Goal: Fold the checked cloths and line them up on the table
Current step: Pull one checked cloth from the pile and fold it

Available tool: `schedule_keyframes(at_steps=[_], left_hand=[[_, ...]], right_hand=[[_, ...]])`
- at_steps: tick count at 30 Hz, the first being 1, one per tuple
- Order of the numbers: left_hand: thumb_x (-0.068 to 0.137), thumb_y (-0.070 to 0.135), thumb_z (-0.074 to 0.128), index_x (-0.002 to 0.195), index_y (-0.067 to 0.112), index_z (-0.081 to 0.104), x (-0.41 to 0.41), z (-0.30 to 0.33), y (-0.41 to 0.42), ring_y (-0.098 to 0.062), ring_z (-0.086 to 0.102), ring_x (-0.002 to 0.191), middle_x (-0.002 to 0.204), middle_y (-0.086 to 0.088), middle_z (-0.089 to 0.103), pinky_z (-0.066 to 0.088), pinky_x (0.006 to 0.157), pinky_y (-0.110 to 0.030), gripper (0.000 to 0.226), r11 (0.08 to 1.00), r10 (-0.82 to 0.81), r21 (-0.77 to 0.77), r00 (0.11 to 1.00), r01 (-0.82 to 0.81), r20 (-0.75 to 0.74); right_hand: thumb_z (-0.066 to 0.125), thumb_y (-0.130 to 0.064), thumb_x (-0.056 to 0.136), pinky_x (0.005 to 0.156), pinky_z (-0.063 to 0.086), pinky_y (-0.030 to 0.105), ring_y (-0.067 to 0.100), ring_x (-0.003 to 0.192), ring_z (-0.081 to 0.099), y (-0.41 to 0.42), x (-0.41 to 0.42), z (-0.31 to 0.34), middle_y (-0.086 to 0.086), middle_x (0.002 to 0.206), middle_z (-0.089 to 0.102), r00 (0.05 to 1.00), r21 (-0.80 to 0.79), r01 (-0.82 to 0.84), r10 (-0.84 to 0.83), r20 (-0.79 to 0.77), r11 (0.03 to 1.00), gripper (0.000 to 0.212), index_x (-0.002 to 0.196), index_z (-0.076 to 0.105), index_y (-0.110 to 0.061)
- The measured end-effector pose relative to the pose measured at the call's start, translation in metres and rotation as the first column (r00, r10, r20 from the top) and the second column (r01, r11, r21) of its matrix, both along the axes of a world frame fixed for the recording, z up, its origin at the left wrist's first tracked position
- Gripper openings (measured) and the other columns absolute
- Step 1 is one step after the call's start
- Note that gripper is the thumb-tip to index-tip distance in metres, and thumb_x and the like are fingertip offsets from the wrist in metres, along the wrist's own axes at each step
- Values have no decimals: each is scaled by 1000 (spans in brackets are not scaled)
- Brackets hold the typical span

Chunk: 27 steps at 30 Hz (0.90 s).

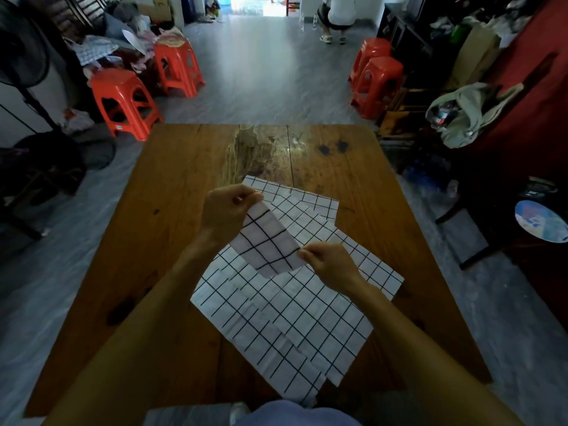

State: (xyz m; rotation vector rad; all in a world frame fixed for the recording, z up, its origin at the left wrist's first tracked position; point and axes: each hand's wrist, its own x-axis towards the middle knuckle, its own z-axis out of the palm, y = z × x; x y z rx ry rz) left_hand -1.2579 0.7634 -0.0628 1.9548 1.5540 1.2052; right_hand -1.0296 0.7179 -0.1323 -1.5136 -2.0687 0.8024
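I hold a small folded white cloth with a black grid [266, 241] in the air above the brown wooden counter [172, 186]. My left hand [229, 210] pinches its far corner, my right hand [327, 262] pinches its near corner, so its long axis runs diagonally between them. Beneath lie more checked cloths [289, 321], overlapping and spread flat, covering the middle; bare wood to the left looks like the place for a row.
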Motion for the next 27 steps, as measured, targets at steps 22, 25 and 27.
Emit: schedule_keyframes(at_steps=[22, 25, 27], left_hand=[[75, 74, 47, 122, 15, 54, -1, -39, -30, -4, 65, 94, 106, 5, 65, 53, 71, -16, 76, 959, 19, -253, 865, 126, 502], [86, 42, 60, 111, 19, 60, 0, -38, -37, -7, 66, 92, 101, 5, 67, 56, 70, -21, 34, 949, 37, -287, 857, 130, 513], [90, 22, 60, 102, 20, 63, -3, -38, -39, -6, 67, 87, 97, 4, 67, 56, 67, -22, 13, 953, 33, -273, 846, 134, 531]], right_hand=[[62, -24, 91, 77, 59, 35, 21, 92, 70, 27, -20, 46, 7, 100, 73, 719, -274, 56, -229, -656, 960, 18, 102, 68, -10], [60, -21, 92, 77, 59, 35, 21, 94, 70, 26, -25, 44, 6, 101, 72, 681, -320, 47, -265, -683, 946, 15, 103, 67, -13], [61, -22, 92, 77, 59, 37, 22, 95, 70, 24, -28, 42, 7, 103, 71, 676, -333, 51, -278, -682, 941, 15, 103, 67, -15]])
